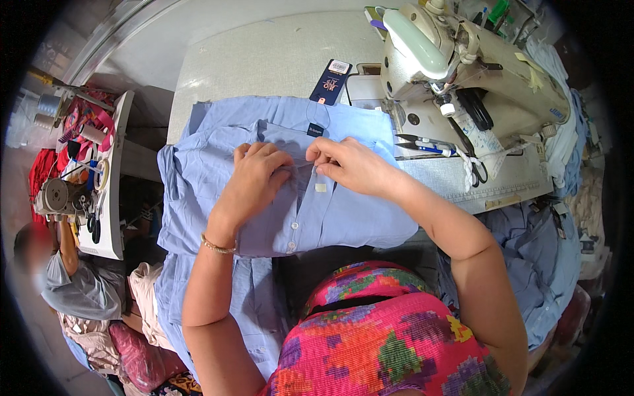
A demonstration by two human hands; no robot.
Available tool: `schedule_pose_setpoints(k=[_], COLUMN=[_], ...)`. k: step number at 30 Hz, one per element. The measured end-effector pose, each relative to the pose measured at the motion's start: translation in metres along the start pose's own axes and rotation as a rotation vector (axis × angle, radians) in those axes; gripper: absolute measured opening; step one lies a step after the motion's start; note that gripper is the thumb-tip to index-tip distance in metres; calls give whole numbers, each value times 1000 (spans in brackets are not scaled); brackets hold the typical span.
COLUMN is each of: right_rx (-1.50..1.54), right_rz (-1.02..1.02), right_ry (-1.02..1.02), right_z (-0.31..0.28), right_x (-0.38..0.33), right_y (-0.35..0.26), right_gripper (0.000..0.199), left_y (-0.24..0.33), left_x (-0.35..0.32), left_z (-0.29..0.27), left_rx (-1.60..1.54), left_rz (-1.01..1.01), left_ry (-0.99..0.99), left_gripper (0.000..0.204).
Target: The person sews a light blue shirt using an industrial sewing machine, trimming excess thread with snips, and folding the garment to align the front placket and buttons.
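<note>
A light blue button-up shirt point(264, 218) lies spread before me, with its button placket running toward me. My left hand point(254, 175) rests on it, fingers curled and thumb drawn in against the cloth left of the placket. With bent fingers and thumb together, my right hand point(350, 165) pinches the placket's upper edge near the neck. Just below those fingers is a small pale sticker point(321, 188) on the placket. Beyond the hands, a dark neck label point(315, 130) shows inside the shirt, and a navy hang tag point(329, 82) lies past it on a string.
At the right stands a sewing machine point(475, 72) on the pale worktable point(264, 46). Thread snips point(426, 145) and black-handled scissors point(477, 173) lie by it. More blue shirts point(528, 257) hang at my right. A co-worker point(82, 284) sits at another machine on the left.
</note>
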State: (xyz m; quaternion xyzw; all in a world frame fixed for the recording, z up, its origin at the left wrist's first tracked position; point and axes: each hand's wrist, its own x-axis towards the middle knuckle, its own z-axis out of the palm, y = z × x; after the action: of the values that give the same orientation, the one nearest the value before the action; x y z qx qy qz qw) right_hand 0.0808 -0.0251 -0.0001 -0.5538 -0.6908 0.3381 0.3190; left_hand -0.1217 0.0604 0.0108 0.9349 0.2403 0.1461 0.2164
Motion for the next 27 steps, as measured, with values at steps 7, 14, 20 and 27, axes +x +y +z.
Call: schedule_pose_setpoints(k=[7, 14, 20, 27], right_rx=[98, 88, 24, 43], right_rz=[57, 26, 4, -42], right_ry=[32, 95, 101, 139], right_z=[3, 9, 10, 16], right_x=[4, 4, 4, 5], right_y=[-1, 3, 2, 7], right_gripper=[25, 26, 27, 30], left_y=[-12, -12, -13, -12], left_x=[10, 15, 13, 10], left_z=[7, 16, 20, 20], left_rx=[-54, -139, -193, -176], left_rz=[125, 47, 23, 9], left_ry=[18, 6, 19, 27], left_gripper=[9, 10, 10, 12])
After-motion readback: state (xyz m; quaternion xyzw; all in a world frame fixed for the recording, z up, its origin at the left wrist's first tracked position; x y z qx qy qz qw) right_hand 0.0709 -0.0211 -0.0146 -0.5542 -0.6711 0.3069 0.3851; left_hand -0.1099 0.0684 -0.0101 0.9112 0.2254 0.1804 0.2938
